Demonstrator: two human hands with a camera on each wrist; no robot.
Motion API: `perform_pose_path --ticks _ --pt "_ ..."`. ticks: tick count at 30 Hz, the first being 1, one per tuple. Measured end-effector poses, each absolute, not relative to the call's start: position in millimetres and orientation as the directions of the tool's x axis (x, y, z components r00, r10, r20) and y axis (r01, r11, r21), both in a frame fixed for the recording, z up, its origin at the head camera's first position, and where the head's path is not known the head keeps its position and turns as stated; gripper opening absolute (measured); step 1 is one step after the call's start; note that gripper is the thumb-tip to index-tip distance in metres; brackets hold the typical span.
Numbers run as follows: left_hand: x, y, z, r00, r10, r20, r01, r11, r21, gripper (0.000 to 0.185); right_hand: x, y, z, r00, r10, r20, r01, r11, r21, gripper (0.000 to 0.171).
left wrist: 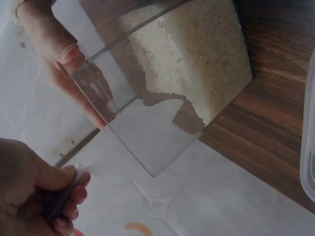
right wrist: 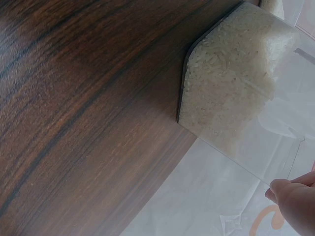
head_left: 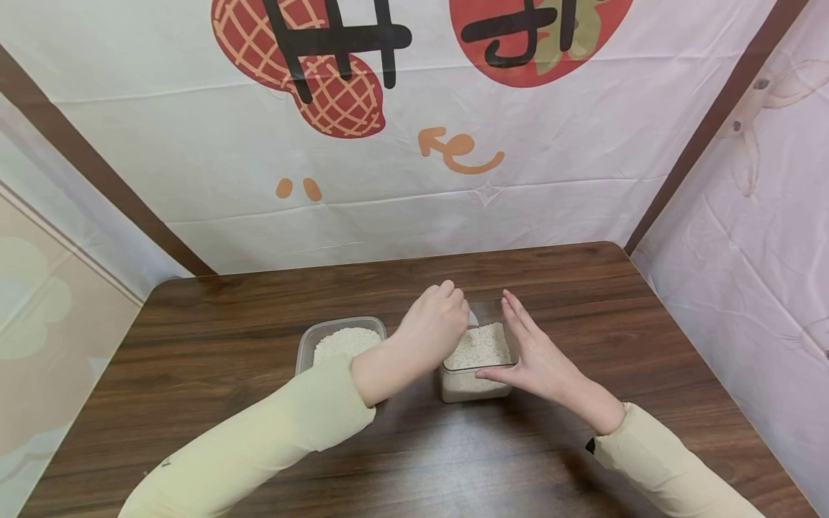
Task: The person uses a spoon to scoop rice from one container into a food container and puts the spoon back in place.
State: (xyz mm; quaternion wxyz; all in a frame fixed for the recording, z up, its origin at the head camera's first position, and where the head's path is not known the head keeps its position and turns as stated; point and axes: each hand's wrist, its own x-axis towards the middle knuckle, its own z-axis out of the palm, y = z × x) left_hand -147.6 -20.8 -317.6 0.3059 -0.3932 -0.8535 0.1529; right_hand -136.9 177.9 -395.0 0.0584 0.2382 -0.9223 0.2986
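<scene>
My left hand [head_left: 435, 320] curls its fingers round the handle of a pale scoop [head_left: 473, 319], over the far left part of a clear square container [head_left: 476, 394]. White rice [head_left: 484, 347] fills much of this container, and the rice surface slopes in the left wrist view. Most of the scoop is hidden behind my left hand in the head view. At the container's right side lies my right hand [head_left: 542, 363], fingers extended along the wall and thumb along the front rim. In the left wrist view, that thumb touches the rim's corner.
A shallow translucent tub [head_left: 303, 350] with a heap of rice [head_left: 347, 341] stands left of the clear container, partly behind my left forearm. Both stand on a dark wooden table [head_left: 557, 446]. A printed fabric wall [head_left: 401, 223] rises behind the table's far edge.
</scene>
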Motion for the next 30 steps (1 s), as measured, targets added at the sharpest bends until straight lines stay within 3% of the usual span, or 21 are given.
perform_pose_path --ticks 17,22,30 --pt "-154.3 -13.5 -324.0 -0.566 0.783 0.258 0.599 0.606 -0.523 0.014 -139.0 178.4 -396.2 -0.879 -0.407 0.250 -0.476 0.705 -0.526 0.112" --pt "-158.5 -14.6 -325.2 -0.590 0.781 0.206 0.632 0.605 -0.485 0.015 -139.4 178.0 -396.7 -0.875 -0.410 0.258 -0.484 0.701 -0.524 0.112" --pt "-162.5 -17.4 -325.4 -0.580 0.797 0.167 0.695 0.591 -0.408 0.015 -138.5 177.9 -396.5 -0.875 -0.407 0.261 -0.483 0.701 -0.526 0.112"
